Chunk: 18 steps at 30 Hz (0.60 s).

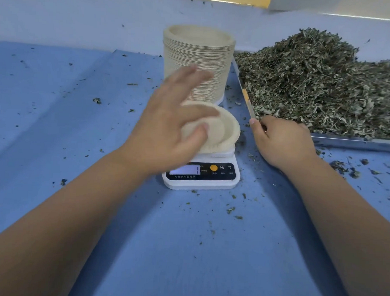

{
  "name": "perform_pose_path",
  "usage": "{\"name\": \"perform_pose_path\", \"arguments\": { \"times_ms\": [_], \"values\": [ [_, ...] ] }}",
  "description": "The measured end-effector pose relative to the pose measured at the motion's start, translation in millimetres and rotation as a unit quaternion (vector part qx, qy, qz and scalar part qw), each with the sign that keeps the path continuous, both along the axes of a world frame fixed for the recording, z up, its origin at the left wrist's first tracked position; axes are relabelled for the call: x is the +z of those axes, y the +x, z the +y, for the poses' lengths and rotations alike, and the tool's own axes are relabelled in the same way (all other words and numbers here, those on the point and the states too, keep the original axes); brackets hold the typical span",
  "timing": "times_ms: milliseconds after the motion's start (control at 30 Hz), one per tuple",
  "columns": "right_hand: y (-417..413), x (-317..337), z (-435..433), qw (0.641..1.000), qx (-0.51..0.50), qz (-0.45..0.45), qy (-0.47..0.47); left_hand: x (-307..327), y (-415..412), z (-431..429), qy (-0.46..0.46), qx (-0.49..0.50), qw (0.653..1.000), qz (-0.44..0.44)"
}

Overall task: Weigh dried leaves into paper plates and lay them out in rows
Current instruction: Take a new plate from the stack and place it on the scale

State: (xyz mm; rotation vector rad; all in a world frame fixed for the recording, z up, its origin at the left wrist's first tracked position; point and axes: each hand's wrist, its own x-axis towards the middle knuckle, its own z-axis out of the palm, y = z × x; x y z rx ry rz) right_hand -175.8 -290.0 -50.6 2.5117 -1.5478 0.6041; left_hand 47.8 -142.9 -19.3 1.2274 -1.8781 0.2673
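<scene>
Empty paper plate (227, 131) sits on the scale (210, 182), slightly tilted, not yet filled. Left hand (168, 128) is spread flat over the plate's left half, fingers straight, thumb touching the inside; motion-blurred, no real grip visible. Right hand (281, 142) is at the near-left corner of the tray (346, 141), fingers curled down into the dried leaves (326, 86); cannot tell if it holds any. Key relation: the leaf heap lies to the right of the scale, so the right hand is the nearer one, and the plate is just to its left, a short sideways carry. Stack of plates (198, 58) stands behind the scale. Crumbs litter the blue surface (185, 248).
</scene>
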Motion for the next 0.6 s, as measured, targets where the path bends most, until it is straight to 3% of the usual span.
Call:
{"name": "perform_pose_path", "arguments": {
  "times_ms": [133,233,333,500,600],
  "values": [
    [-1,-2,-1,1.000,0.001,0.007,-0.016,0,-35,11,0.100,-0.089,0.984,-0.121],
    [-2,-3,-1,1.000,0.005,0.003,-0.022,-3,-40,11,0.173,-0.062,0.963,-0.197],
    [-2,-4,-3,1.000,0.008,0.003,-0.017,-2,-38,10,0.210,-0.016,0.958,-0.194],
    [-2,-5,-4,1.000,0.012,0.001,-0.020,-5,-35,9,0.211,-0.024,0.961,-0.176],
    [-2,-5,-3,1.000,0.009,0.001,-0.020,-4,-37,8,0.209,-0.022,0.954,-0.214]
  ]
}}
